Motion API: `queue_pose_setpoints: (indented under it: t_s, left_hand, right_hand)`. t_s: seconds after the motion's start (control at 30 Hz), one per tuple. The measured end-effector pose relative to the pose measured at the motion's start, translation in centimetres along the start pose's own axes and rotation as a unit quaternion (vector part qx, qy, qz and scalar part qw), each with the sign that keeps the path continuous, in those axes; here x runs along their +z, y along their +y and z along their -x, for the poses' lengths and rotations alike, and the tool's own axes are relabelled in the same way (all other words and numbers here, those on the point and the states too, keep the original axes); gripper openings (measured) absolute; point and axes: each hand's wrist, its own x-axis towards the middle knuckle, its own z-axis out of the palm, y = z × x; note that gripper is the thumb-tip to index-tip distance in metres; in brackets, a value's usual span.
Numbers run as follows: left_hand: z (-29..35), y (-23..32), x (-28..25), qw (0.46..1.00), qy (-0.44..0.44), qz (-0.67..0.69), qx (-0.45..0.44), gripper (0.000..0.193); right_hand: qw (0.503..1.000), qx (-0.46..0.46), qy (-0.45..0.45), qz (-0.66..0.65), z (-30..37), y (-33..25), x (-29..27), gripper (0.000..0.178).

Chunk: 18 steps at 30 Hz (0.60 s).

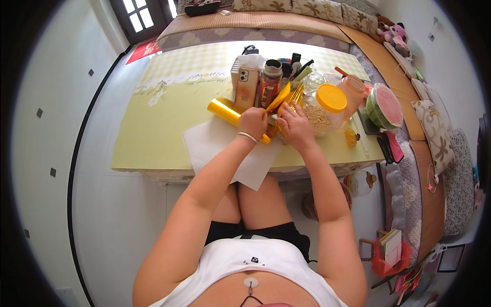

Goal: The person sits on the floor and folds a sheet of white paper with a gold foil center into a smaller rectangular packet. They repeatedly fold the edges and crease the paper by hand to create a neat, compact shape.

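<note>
My left hand (pixel 253 122) is closed, its fingers pinched at the lower end of a gold foil sheet (pixel 280 97) that stands up in folds. Close beside it, my right hand (pixel 296 125) has its fingers bent over the lower part of the pleated gold foil. A shiny gold foil roll (pixel 224 109) lies slantwise under my left hand, its near end showing past the wrist. Beneath my hands, white paper sheets (pixel 209 146) reach over the table's near edge. My palms hide the exact grip.
Behind my hands on the table (pixel 143 138) stand a phone (pixel 247 84), a dark bottle (pixel 270 82) and a yellow-lidded jar (pixel 319 115) of grains. A cut watermelon (pixel 383 107) sits at the right. Beyond are a cushioned bench (pixel 286 23) and a red basket (pixel 391 256).
</note>
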Motion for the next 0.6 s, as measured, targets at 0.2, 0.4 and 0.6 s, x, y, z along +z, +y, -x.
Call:
queue_pose_setpoints:
  t_s: [0.2,0.4,0.6]
  left_hand:
    - [-2.2,3.0,-2.2,0.997,0.069,-0.035,0.024,0.007]
    - [-3.9,5.8,-3.4,0.972,0.178,-0.102,0.112,0.012]
    - [-5.8,6.4,-2.2,0.957,0.166,-0.163,0.175,0.018]
  right_hand:
    - [1.0,0.002,-0.022,-0.006,1.3,1.6,1.2,0.037]
    - [0.999,0.026,-0.024,-0.035,2.7,2.0,1.8,0.038]
    - [0.999,0.026,-0.03,-0.035,2.5,1.9,1.7,0.037]
